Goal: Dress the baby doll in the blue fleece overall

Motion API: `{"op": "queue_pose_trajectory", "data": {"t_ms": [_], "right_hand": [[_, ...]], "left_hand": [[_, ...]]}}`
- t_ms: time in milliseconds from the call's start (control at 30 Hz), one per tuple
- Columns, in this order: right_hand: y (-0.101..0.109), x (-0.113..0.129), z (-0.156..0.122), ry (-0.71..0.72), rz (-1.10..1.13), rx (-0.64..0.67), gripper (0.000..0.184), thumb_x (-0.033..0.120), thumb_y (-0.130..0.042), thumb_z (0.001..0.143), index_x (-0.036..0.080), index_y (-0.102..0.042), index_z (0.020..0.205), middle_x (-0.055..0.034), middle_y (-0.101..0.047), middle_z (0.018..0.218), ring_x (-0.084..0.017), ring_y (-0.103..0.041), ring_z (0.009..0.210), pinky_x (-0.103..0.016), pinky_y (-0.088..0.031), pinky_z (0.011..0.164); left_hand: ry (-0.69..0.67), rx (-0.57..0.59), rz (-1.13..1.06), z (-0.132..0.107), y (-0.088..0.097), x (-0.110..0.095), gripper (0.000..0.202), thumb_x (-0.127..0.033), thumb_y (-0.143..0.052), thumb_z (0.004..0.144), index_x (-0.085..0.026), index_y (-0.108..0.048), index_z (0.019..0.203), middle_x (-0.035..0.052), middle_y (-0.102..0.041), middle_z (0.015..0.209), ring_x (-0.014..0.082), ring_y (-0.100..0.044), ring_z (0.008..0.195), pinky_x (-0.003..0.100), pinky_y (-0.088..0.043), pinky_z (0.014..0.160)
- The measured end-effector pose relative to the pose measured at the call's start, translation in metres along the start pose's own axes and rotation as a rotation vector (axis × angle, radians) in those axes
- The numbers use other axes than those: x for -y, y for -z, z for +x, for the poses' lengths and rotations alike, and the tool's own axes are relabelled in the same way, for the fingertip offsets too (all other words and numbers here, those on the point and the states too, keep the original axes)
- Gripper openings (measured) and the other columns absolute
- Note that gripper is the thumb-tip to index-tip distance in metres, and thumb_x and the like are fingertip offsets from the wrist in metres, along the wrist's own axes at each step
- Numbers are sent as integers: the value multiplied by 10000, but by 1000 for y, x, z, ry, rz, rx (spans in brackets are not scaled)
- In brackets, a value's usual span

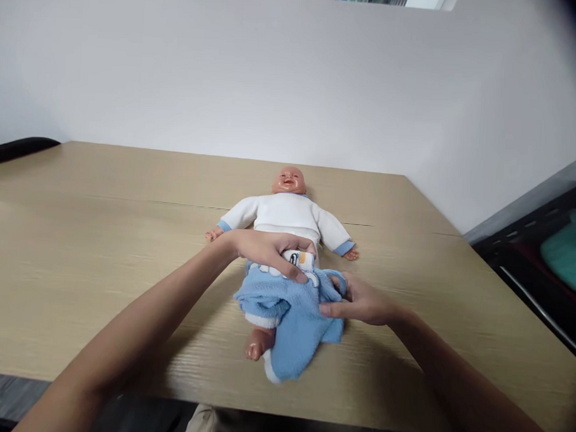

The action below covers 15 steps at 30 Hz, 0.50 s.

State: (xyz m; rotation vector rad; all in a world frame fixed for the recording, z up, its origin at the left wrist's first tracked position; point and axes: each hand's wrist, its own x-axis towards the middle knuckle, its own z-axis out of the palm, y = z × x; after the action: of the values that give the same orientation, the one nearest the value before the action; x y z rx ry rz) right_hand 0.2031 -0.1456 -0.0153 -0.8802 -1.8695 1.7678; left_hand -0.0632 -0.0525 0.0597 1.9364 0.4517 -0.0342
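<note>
A baby doll in a white top with blue cuffs lies on its back, head toward the wall. Blue fleece overalls with white trim cover its lower body. One doll foot pokes out of the left trouser leg; the other leg of the garment lies flat, and the second foot is hidden. My left hand reaches across the doll's waist, its thumb and fingers closed on the white printed front of the overalls. At the right side, my right hand pinches the blue fabric near a strap loop.
The doll lies on a light wooden table against a white wall. A black rack with a teal item stands off the table's right edge. Part of a black chair shows at the far left.
</note>
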Motion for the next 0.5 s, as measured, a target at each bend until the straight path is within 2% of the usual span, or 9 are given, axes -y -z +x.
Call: {"op": "queue_pose_trajectory", "data": {"t_ms": [100, 167, 267, 333, 400, 467, 500], "right_hand": [[1, 0, -2, 23, 31, -44, 360, 526, -837, 941, 208, -731, 1074, 9, -692, 962, -156, -642, 856, -278, -554, 814], [-1, -6, -1, 55, 83, -145, 406, 581, -798, 961, 217, -740, 1130, -4, -700, 1000, -167, -651, 892, -292, -565, 844], [-5, -10, -1, 31, 159, -279, 487, 653, -722, 995, 241, -735, 1254, -35, -730, 1115, -191, -683, 975, -322, -581, 901], [-8, -6, -2, -27, 151, -270, 501, 640, -721, 1002, 261, -709, 1329, -48, -743, 1196, -208, -706, 1039, -334, -590, 922], [-9, 2, -5, -58, 60, -183, 499, 594, -769, 980, 269, -701, 1352, -55, -750, 1244, -236, -717, 1100, -357, -603, 942], [-10, 12, -9, -43, -63, -117, 456, 548, -845, 918, 256, -750, 1254, -49, -772, 1153, -250, -734, 1030, -357, -625, 876], [-11, 16, -11, -19, -119, -129, 423, 528, -890, 872, 243, -778, 1164, -39, -777, 1058, -245, -736, 941, -344, -630, 806]], "left_hand": [[3, 25, 43, 4, 0, 2, 477, -514, -840, 874, -236, -682, 1229, 8, -699, 1134, 212, -658, 1029, 276, -526, 853], [9, 100, 35, 5, 1, 4, 464, -531, -847, 865, -225, -721, 1191, 18, -748, 1138, 245, -703, 1065, 311, -560, 905], [-28, 202, -25, 6, 1, 8, 418, -560, -860, 861, -219, -758, 1082, 28, -800, 1077, 268, -756, 1018, 340, -609, 892], [-70, 201, -54, 6, 1, 10, 395, -546, -853, 883, -225, -763, 1095, 28, -808, 1080, 265, -766, 1017, 338, -620, 904], [-103, 195, -77, 5, 0, 11, 378, -505, -830, 920, -228, -749, 1163, 33, -802, 1133, 260, -761, 1063, 333, -617, 944], [-126, 203, -87, 3, -1, 10, 350, -473, -796, 958, -227, -732, 1198, 36, -791, 1143, 248, -750, 1081, 315, -612, 941], [-130, 196, -79, 2, -1, 9, 330, -461, -783, 969, -226, -729, 1194, 33, -788, 1124, 239, -748, 1064, 303, -610, 918]]}}
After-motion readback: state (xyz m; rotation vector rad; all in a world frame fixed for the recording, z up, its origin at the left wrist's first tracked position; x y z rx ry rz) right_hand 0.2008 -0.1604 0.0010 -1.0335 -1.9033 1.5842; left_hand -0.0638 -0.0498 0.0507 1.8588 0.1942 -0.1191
